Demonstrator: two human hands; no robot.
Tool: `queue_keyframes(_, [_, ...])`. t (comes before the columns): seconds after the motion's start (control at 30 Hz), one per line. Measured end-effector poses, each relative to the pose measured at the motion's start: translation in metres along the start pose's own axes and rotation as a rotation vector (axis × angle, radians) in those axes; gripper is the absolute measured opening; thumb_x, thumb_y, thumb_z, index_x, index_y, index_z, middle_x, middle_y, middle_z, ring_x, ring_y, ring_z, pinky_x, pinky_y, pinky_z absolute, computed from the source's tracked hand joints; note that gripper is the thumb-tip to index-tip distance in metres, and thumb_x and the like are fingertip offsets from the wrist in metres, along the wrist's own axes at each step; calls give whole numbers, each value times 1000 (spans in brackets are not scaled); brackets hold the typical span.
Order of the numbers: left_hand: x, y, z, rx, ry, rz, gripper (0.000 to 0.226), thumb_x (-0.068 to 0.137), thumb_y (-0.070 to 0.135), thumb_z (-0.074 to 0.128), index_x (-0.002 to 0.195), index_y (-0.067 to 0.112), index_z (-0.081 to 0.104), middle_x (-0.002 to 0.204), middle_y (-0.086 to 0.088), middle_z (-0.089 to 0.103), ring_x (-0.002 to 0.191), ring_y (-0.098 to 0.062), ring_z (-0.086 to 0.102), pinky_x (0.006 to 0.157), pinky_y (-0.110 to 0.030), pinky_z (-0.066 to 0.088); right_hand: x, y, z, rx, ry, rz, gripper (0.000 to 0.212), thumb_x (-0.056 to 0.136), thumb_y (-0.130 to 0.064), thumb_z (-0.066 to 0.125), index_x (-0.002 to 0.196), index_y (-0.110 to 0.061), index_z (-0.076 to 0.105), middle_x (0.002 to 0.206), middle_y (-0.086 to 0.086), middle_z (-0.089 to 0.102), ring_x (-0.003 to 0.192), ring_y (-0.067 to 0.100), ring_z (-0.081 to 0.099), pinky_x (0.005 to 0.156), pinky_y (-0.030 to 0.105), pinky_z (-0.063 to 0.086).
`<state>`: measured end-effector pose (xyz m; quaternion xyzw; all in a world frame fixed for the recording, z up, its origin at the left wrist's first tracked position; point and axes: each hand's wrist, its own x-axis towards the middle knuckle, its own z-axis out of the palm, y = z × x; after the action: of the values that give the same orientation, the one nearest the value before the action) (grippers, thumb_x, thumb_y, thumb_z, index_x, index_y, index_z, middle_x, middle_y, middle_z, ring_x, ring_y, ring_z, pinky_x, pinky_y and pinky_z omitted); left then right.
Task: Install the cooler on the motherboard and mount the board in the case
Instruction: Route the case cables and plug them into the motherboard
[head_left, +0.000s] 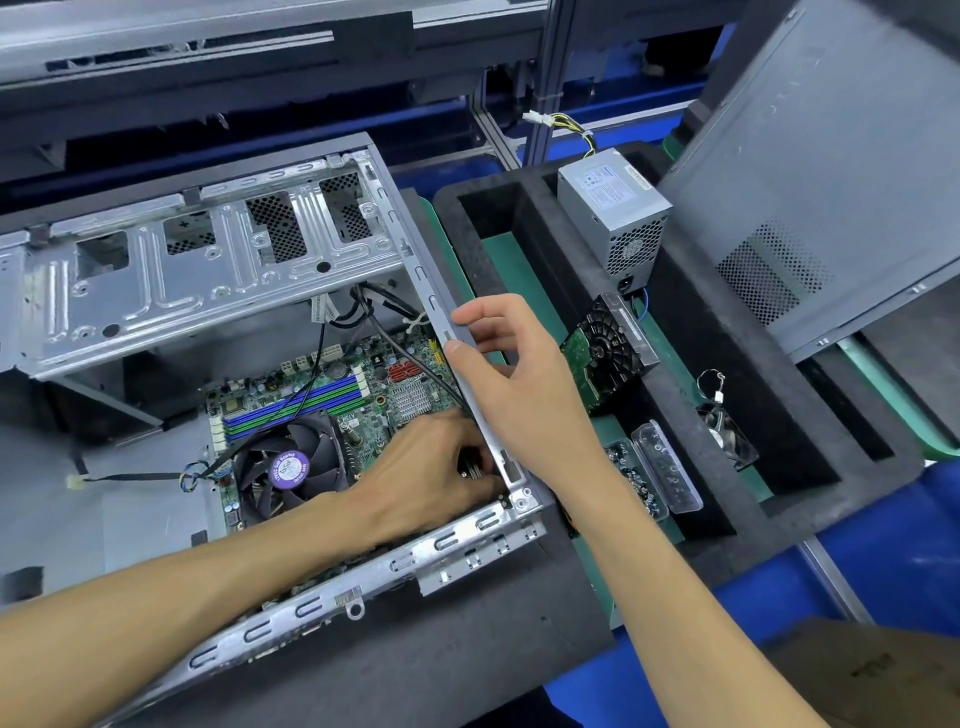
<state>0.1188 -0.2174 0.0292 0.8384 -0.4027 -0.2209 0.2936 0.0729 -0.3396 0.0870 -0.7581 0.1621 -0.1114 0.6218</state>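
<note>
The green motherboard (363, 384) lies inside the open metal case (208, 291), with blue and green memory slots at its middle. The black fan cooler (288, 470) with a purple label sits on the board's near part. My left hand (431, 467) reaches into the case's near right corner, its curled fingers around a small dark part next to the case wall; what the part is I cannot tell. My right hand (514, 384) rests on the case's right rim (441, 317), thumb and fingers straddling the metal edge.
A black foam tray (545, 218) to the right holds a grey power supply (613, 213), a hard drive (608, 353), a small fan (727, 431) and a clear box of screws (660, 467). The grey side panel (810, 171) leans at the far right. Loose black cables (379, 322) cross the board.
</note>
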Motion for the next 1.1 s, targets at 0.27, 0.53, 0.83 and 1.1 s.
queue_keyframes(0.27, [1,-1,-5,-54,-3,-36,13,76,17,77,71,16,65,66,11,59,55,-5,55,50,-15,38,0,0,0,1,-2,-4,17,95,-19,67,108,-28,60,107,-5,61,94,0,59,76,9,44])
queue_keyframes(0.53, [0,-4,-6,-155,-22,-105,22,77,17,77,64,21,60,53,11,58,45,-1,51,45,-13,36,0,0,0,-15,4,-7,18,94,-19,67,109,-28,60,107,-6,61,95,-1,58,75,8,43])
queue_keyframes(0.83, [-2,1,-5,-131,-15,-70,25,76,15,76,62,25,58,55,11,54,47,0,49,47,-11,32,-1,-1,0,-15,7,-7,18,94,-19,67,108,-28,60,106,-7,61,94,-2,58,75,7,43])
queue_keyframes(1.1, [-2,3,-5,-65,2,-19,22,76,16,76,65,25,59,60,12,54,53,1,52,49,-11,33,-1,-1,0,-5,8,0,18,94,-19,67,109,-28,61,107,-5,61,93,-1,58,76,8,44])
